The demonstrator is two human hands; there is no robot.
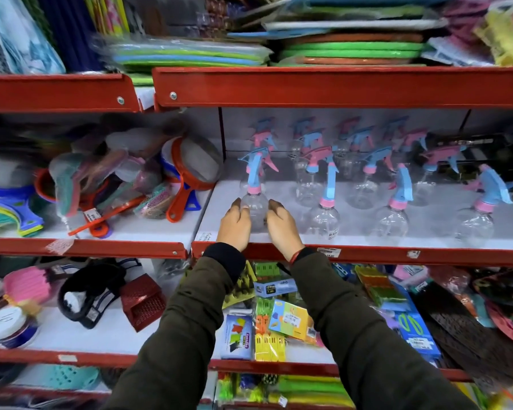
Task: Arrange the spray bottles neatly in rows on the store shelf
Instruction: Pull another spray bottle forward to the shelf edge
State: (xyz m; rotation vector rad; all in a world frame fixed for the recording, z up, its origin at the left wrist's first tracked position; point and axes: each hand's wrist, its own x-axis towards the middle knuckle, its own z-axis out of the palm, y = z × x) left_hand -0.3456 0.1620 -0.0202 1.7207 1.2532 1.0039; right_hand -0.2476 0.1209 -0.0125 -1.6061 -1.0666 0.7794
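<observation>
Clear spray bottles with pink and blue trigger heads stand in rows on the white shelf [367,241] with the red front edge. The front-left bottle [254,202] stands upright near the shelf's left corner. My left hand [234,224] cups its left side and my right hand [282,227] its right side, fingers curled around the clear body. Three more front-row bottles stand to the right: one [323,214], another [393,217] and a third [476,223]. Several bottles stand behind them in blurred rows toward the back wall.
Orange-handled sieves [190,173] and mixed kitchen goods crowd the shelf section to the left. A red shelf [338,87] hangs above with stacked green and blue mats. Below lie packets of pegs [268,335] and a red grater [142,303].
</observation>
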